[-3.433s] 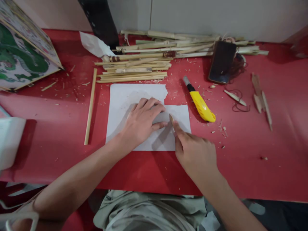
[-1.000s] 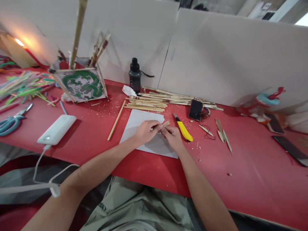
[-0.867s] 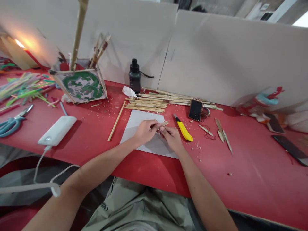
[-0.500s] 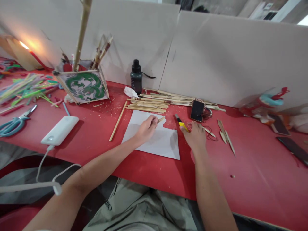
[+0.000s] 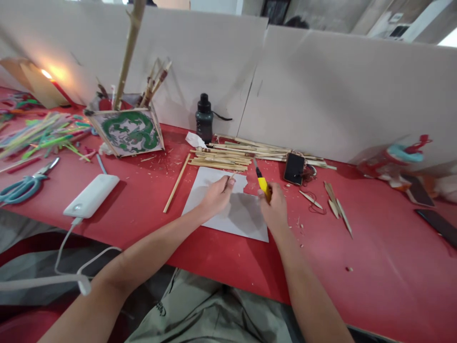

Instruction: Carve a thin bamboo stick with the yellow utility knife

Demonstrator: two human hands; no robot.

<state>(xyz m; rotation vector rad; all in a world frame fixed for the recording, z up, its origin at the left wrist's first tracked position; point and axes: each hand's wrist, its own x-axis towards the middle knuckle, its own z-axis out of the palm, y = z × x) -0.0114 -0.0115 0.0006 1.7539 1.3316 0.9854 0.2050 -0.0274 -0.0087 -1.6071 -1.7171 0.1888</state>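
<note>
My left hand (image 5: 215, 196) pinches a short bamboo sliver (image 5: 231, 177) over a white paper sheet (image 5: 243, 220) that lies on the red table (image 5: 374, 247). My right hand (image 5: 274, 209) is closed round a yellow utility knife (image 5: 262, 180), its black tip pointing away from me, just right of the sliver. A pile of bamboo strips (image 5: 228, 155) lies behind the paper. One long bamboo stick (image 5: 176, 182) rests left of the sheet.
A phone (image 5: 294, 168) and cut bamboo pieces (image 5: 335, 206) lie to the right. A dark bottle (image 5: 204, 118), a dragon-painted lantern box (image 5: 126, 131), a white power bank (image 5: 91, 195), scissors (image 5: 21, 183) and a lit candle (image 5: 53, 83) stand to the left. Grey partition boards (image 5: 321, 90) close the back.
My right hand let go of the sliver, reached right to the yellow knife, picked it up and brought it back beside my left hand. The left hand kept hold of the sliver.
</note>
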